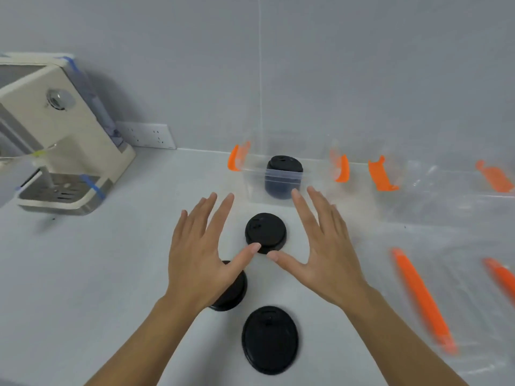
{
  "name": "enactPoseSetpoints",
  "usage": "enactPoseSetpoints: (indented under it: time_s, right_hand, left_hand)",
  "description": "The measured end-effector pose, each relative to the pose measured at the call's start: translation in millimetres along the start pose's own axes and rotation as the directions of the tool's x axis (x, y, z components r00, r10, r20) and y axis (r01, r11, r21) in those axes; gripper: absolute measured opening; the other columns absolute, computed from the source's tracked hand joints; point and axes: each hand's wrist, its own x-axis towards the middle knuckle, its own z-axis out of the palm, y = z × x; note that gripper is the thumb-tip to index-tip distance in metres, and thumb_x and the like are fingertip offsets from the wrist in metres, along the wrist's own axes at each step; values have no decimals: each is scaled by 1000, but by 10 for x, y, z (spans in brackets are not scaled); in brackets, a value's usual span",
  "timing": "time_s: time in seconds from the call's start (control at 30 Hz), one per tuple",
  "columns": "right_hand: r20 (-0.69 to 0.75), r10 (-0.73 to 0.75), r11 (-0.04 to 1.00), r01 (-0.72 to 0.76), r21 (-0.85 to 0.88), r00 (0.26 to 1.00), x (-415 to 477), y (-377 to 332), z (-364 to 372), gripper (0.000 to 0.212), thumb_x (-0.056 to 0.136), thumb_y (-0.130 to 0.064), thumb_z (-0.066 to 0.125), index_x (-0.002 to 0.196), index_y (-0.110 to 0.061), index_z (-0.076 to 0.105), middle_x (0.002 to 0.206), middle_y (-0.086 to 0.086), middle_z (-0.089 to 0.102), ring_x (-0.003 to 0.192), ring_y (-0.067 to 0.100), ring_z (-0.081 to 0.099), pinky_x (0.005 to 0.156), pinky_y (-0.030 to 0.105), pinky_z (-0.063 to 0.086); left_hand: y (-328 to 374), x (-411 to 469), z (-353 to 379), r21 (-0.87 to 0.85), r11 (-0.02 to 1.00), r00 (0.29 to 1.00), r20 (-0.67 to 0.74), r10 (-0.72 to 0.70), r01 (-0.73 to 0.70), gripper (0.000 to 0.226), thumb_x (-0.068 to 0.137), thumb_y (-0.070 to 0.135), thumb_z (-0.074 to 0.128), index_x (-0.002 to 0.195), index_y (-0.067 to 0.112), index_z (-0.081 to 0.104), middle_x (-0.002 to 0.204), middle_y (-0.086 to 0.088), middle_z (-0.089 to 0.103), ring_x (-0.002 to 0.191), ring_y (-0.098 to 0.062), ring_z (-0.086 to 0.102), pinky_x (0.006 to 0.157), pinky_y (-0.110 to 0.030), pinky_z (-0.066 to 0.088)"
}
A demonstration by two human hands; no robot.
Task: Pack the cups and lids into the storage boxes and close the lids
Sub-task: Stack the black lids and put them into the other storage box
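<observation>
A clear storage box (252, 188) with orange latches stands at the back of the white counter, with a black lidded cup (282, 175) inside. Three black lids lie in front of it: a middle lid (266, 231), a left lid (232, 293) partly hidden under my left wrist, and a near lid (269, 339). My left hand (199, 252) and my right hand (324, 246) hover flat on either side of the middle lid, fingers spread, thumbs close to its front edge. Neither hand holds anything.
A cream coffee machine (58, 135) stands at the left by a wall socket (147, 135). A second clear box (446, 196) with orange latches sits at the right. A clear box lid with long orange clips (423, 299) lies at the right front.
</observation>
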Motion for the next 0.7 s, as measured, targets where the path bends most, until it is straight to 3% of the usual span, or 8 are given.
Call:
enactPoseSetpoints:
  time_s: [0.2,0.37,0.43,0.5,0.57,0.7]
  right_hand:
    - [72,64,997,-60,-48,995,-304,-223,289,87,75,-74,39,142,-41,-5,156,10,17,143,22,14,115,38,10]
    - [146,121,990,-109,-85,982,-468,-273,397,89,74,-75,40,138,-47,-15,158,5,10,143,18,10,111,31,9]
    - [150,146,985,-129,-116,978,-529,-278,424,88,74,-74,39,144,-40,-3,156,7,18,142,21,18,111,32,14]
    - [137,174,976,-152,-156,975,-593,-278,440,86,75,-74,37,146,-28,21,147,7,38,135,23,34,111,38,21]
    - [115,187,970,-164,-182,976,-656,-281,457,81,76,-70,37,136,-18,45,130,4,56,121,23,50,106,41,30]
    - [72,242,952,-223,-208,968,-770,-240,475,68,78,-63,40,111,-9,65,98,4,71,93,25,65,86,37,41]
  left_hand:
    - [-358,-378,17,-7,1000,996,91,-23,24,79,76,70,36,144,33,25,152,-4,31,142,-20,23,116,-38,8]
    - [-462,-562,91,-23,999,987,156,-33,37,78,76,72,34,144,35,25,153,0,29,143,-17,20,117,-32,6]
    - [-462,-625,126,-41,999,984,175,-22,29,75,77,69,36,141,32,33,150,0,36,139,-18,28,113,-29,13]
    - [-426,-687,171,-44,999,977,214,21,-12,71,77,65,39,135,24,47,137,0,52,127,-21,44,102,-26,26]
    - [-387,-754,226,-43,996,962,258,86,-78,71,76,65,41,128,17,54,125,0,60,117,-22,52,94,-25,32]
    - [-370,-824,384,-112,981,879,437,191,-157,89,69,75,43,142,25,32,139,9,45,127,-11,38,96,-20,28]
